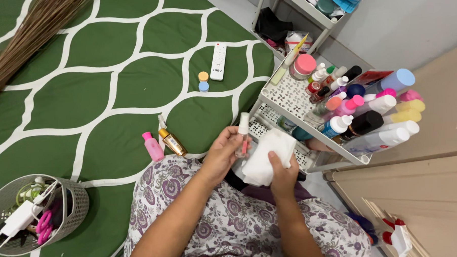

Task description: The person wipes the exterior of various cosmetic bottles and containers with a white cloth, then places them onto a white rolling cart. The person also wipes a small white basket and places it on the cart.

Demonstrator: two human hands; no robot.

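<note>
Left hand (223,155): closed around a small clear slim bottle with a white cap (243,138), held upright above the lap. Right hand (282,173): fingers clamped on a folded white cloth (266,157), touching the bottle. Risk: the slim bottle may slip if wiping pressure loosens the grip. Just beyond, the white perforated metal rack (288,98) carries crowded bottles near its edge; an elbow could topple them. Open room lies left, on the green patterned mat (105,87).
</note>
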